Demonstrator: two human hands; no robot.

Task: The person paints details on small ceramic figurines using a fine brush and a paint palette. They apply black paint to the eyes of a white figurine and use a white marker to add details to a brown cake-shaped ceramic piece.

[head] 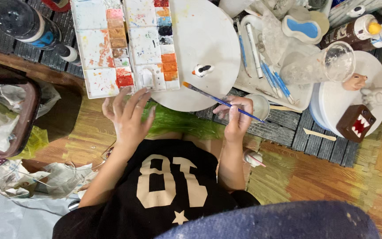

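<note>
My left hand (127, 116) hovers open with its fingers spread, its fingertips at the near edge of a white paint palette (124, 48) with red, orange and dark wells. My right hand (236, 116) grips a thin blue-handled paintbrush (217, 101); its orange-tipped bristles point at the near rim of a round white board (208, 31). A small white, black and orange figurine (202, 70) stands on that board, just beyond the brush tip. A small clear cup (260, 106) sits beside my right hand.
A white tray (303, 95) holds several blue brushes and a tipped clear cup (328, 64). A second round board (332, 106) carries a brown toothed figurine (356, 122), a head and a white figure. Bottles (23, 24) stand far left; a bin (23, 119) holds crumpled bags.
</note>
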